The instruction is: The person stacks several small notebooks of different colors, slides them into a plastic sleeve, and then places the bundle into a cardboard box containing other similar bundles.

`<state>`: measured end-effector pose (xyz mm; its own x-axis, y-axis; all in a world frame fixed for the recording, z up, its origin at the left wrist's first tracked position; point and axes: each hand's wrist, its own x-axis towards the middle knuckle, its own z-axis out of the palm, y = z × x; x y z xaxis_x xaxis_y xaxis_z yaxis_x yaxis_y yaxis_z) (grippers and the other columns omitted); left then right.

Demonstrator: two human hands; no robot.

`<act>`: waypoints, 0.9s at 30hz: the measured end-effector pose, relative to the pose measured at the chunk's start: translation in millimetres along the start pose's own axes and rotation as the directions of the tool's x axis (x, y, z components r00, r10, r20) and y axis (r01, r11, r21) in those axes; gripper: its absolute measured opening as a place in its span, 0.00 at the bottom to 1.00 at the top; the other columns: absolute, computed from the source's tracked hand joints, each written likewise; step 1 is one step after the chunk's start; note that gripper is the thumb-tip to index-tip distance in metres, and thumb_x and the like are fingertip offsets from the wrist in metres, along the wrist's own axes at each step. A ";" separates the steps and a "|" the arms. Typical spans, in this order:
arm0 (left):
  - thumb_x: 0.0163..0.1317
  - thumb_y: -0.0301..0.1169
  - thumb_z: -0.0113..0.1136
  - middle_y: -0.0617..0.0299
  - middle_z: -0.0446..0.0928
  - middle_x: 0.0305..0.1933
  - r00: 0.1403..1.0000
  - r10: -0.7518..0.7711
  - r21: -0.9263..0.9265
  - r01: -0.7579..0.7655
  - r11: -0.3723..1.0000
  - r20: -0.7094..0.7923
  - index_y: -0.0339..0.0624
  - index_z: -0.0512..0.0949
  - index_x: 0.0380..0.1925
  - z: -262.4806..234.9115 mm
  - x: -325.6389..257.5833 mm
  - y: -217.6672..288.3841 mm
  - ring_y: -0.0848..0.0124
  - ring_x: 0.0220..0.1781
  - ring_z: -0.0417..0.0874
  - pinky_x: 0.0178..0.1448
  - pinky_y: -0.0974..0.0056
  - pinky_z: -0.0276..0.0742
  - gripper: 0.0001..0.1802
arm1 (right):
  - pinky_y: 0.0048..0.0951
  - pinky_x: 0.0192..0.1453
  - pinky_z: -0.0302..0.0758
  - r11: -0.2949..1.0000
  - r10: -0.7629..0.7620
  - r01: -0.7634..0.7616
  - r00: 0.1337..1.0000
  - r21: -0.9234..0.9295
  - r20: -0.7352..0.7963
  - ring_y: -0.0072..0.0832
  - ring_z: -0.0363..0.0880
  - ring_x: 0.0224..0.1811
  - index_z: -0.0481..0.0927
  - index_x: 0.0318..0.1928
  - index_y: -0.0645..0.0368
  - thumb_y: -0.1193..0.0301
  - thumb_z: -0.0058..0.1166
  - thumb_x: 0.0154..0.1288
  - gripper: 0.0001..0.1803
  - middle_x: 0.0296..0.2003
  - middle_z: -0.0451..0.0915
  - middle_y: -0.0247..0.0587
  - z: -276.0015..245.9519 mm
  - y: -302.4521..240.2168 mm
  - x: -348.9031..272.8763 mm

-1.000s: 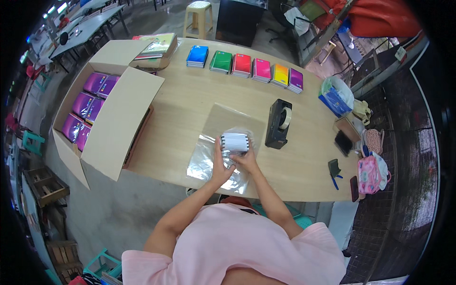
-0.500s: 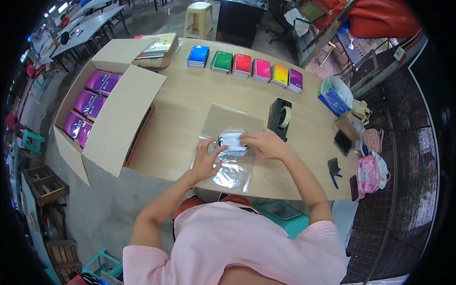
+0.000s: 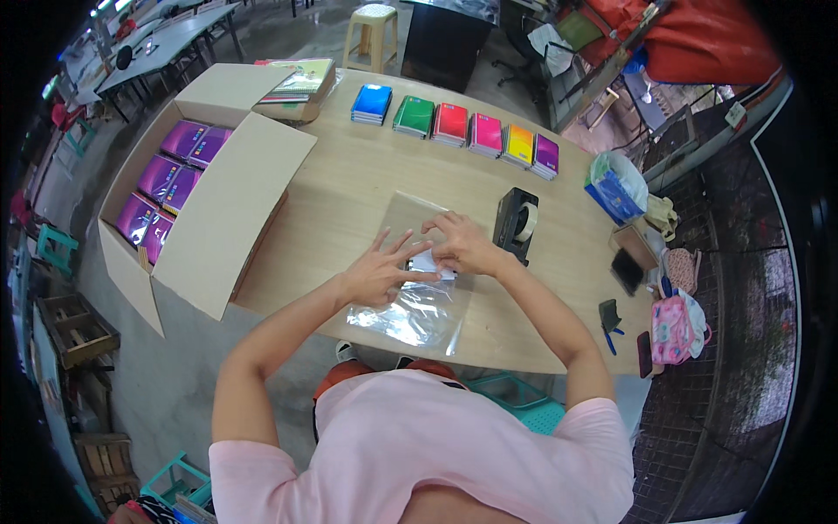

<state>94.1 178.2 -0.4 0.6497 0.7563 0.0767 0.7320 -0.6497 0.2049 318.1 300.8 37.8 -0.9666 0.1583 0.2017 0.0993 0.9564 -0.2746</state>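
Observation:
A small stack of notebooks [image 3: 421, 262], pale page edges showing, lies on a clear plastic sheet [image 3: 410, 323] at the table's near middle. My hands partly cover the stack. My left hand [image 3: 377, 272] is over its left side with fingers spread, some reaching across toward the right hand. Bent over the stack's right side is my right hand [image 3: 463, 246], its fingers curved and apart. Whether either hand's fingertips touch the plastic is hard to make out. A black tape dispenser [image 3: 517, 225] stands just right of my right hand.
Colourful notebook stacks [image 3: 449, 123] line the table's far side. An opened cardboard box [image 3: 249, 205] at left holds wrapped purple notebooks [image 3: 159, 177]. To the right are a blue bin with a plastic liner [image 3: 614, 189], a blue-handled tool [image 3: 609, 339], a phone [image 3: 644, 354] and a pink bag [image 3: 672, 332].
My left hand has spread its fingers and moved in over the stack. The right hand has shifted slightly left and away from me, covering more of the stack. The view has shifted a little.

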 end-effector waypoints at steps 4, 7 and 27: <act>0.45 0.31 0.65 0.60 0.43 0.80 0.999 0.026 -0.033 -0.027 0.999 -0.023 0.86 0.61 0.68 5.9 8.3 -2.5 0.43 0.79 0.44 0.74 0.28 0.40 0.49 | 0.47 0.64 0.67 0.954 0.108 -0.076 0.989 0.290 -0.097 0.48 0.68 0.63 0.78 0.53 0.47 0.68 0.69 0.49 0.27 0.62 0.68 0.45 42.6 26.3 -18.0; 0.46 0.36 0.68 0.60 0.49 0.78 0.999 -0.024 -0.031 0.023 0.999 -0.037 0.79 0.69 0.64 1.6 7.2 7.3 0.43 0.79 0.47 0.72 0.25 0.39 0.41 | 0.43 0.67 0.66 0.567 0.458 -0.320 0.888 0.759 0.032 0.44 0.71 0.63 0.60 0.70 0.46 0.68 0.71 0.49 0.47 0.64 0.67 0.48 72.0 19.1 -28.0; 0.49 0.36 0.73 0.45 0.66 0.63 0.632 -0.514 -0.499 0.224 0.837 -0.580 0.43 0.81 0.26 53.1 42.9 44.6 0.48 0.65 0.67 0.68 0.39 0.57 0.11 | 0.32 0.60 0.71 0.146 0.548 -0.244 0.827 0.959 0.127 0.30 0.78 0.50 0.42 0.78 0.45 0.73 0.69 0.53 0.59 0.47 0.79 0.42 84.0 32.5 -32.2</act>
<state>165.5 177.5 -39.7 -0.0845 0.8568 0.5086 0.6559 -0.3364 0.6757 332.6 306.1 -56.6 -0.7750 0.6236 -0.1029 0.0232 -0.1346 -0.9906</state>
